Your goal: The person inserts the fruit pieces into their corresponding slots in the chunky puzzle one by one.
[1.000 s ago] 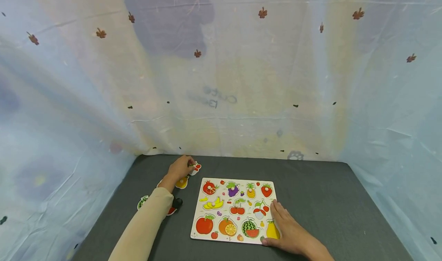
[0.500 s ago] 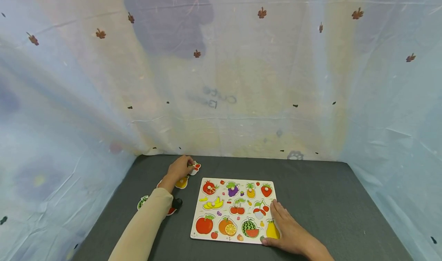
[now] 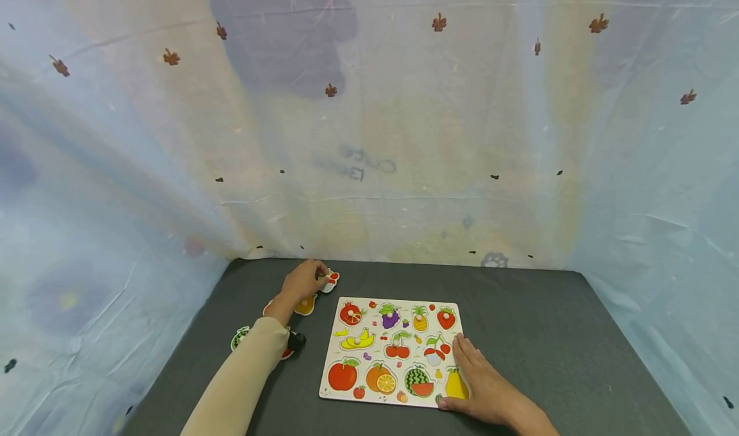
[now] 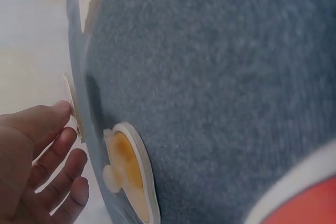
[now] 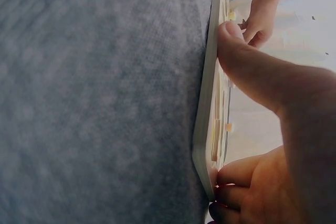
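Observation:
At the table's far left, my left hand [image 3: 303,281] pinches a thin puzzle piece with red, cherry-like fruit [image 3: 331,281] between thumb and fingers. In the left wrist view this piece [image 4: 73,106] is nearly edge-on, with a shadow on the cloth beside it. Close by lies an orange-yellow piece [image 4: 128,163] with a pale knob. My right hand [image 3: 487,385] rests at the right near corner of the white fruit puzzle board [image 3: 326,394], fingers extended along its right side and thumb at the near edge. The right wrist view shows the board's edge [image 5: 207,98] under that thumb.
A watermelon piece [image 3: 238,337] and a red piece [image 3: 287,354] lie partly behind the left forearm. Dark cloth [image 3: 554,333] covers the table. A patterned curtain [image 3: 369,134] hangs behind it and at both sides.
My left hand and the pinched piece have shifted very slightly to the right. The right hand and the board stay as they were.

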{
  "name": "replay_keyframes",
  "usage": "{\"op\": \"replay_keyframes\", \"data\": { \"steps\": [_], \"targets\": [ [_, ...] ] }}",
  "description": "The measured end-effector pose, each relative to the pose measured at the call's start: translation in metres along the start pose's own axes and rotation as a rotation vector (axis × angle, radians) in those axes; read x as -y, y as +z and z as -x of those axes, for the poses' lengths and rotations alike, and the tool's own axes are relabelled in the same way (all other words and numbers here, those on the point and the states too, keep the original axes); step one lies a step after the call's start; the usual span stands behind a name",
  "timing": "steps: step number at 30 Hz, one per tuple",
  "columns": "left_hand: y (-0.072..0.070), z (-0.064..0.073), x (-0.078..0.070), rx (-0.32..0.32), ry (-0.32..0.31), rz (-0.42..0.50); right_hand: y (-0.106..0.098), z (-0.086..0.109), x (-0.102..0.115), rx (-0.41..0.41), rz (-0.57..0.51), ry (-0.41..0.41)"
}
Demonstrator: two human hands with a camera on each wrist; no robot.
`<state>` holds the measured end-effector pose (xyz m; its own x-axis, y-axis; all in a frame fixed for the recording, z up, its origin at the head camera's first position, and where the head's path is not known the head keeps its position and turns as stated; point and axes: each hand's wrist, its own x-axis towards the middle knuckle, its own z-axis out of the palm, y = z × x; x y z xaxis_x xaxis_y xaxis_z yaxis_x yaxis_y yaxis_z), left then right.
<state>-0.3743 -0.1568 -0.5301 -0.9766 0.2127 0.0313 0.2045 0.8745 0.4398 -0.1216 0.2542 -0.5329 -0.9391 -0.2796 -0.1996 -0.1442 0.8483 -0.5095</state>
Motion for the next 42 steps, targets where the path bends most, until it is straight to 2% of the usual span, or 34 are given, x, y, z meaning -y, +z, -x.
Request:
{"op": "replay_keyframes", "data": {
  "steps": [13,21,30,42],
  "targets": [
    [-0.003,0.018,-0.03,-0.031,0.082,0.021,0.001,0.001,0.0,-0.012,0.011,-0.008],
    [0.0,0.027,-0.047,-0.04,0.147,0.0,0.001,-0.001,0.0,-0.008,0.006,0.004],
    [0.002,0.038,-0.071,-0.028,0.244,0.022,0.003,0.001,0.001,-0.015,0.008,0.013],
    [0.009,0.052,-0.106,-0.02,0.38,-0.029,0.004,0.0,0.003,-0.023,0.051,0.047]
  ]
}}
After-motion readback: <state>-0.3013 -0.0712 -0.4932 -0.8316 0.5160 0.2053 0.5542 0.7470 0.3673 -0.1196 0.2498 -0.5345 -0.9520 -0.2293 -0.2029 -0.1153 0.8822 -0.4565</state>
